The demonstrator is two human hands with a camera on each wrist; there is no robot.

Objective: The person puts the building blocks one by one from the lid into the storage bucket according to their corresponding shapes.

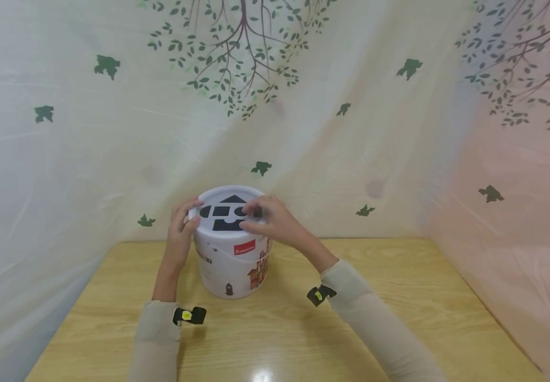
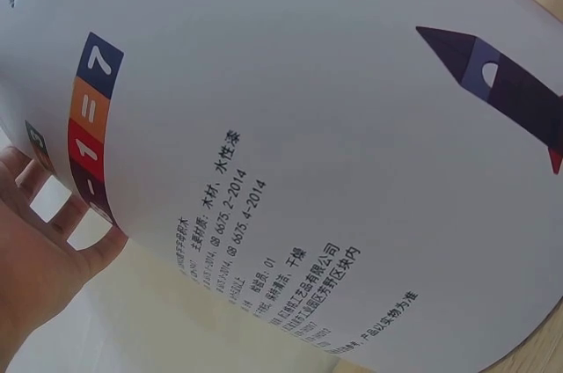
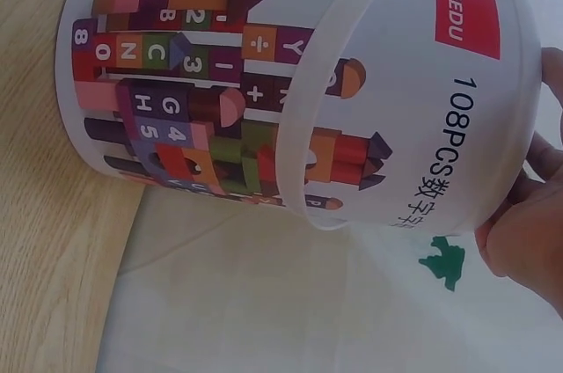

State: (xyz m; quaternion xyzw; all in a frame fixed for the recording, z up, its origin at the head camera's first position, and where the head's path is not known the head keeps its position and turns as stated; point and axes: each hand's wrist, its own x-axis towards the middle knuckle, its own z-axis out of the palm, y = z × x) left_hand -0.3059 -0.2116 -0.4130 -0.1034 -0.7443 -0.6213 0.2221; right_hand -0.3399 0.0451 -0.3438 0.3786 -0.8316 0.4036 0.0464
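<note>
A white lidded bucket (image 1: 222,268) with printed blocks on its side stands upright. Cut-out shapes, among them a triangle and an arch, show dark in its white lid (image 1: 210,228). My left hand (image 1: 179,228) grips the lid's left edge, with bent fingers over the rim and the thumb nearer the front. Over the lid's right half is my right hand (image 1: 272,220), its thumb and fingers spread apart above the cut-outs. In the right wrist view the right thumb (image 3: 519,241) is right at the rim. The bucket hides part of the left fingertips in the left wrist view.
The bucket stands on a wooden table (image 1: 265,334), close to its back edge. A pale curtain (image 1: 332,175) with printed leaves and branches hangs behind and along the sides. A thin white handle (image 3: 308,127) hangs down across the bucket's front.
</note>
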